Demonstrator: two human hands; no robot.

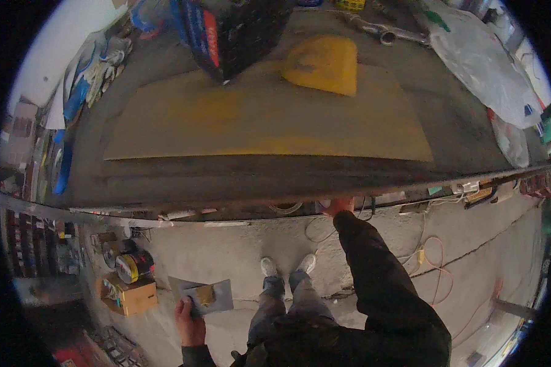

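My left hand [190, 324] is low at the left, thumb and fingers closed on a flat grey sheet [224, 293]. A smaller tan patch [206, 296] lies against the sheet's face. With the arm stretched forward, my right hand [340, 205] reaches in under the front edge of the workbench [257, 183], among things stored below it. Its fingers are mostly hidden, so any grip does not show. On the bench lies a wide brownish flat sheet [275, 128] with yellow smears. A yellow flat spreader-like piece [324, 64] rests on its far right part.
A dark box [239, 37] stands at the far middle of the bench, gloves [98, 70] at left, a wrench [389, 33] and clear plastic bag [480, 67] at right. On the floor are a cardboard box [131, 296], a can [134, 266] and an orange cord [438, 263].
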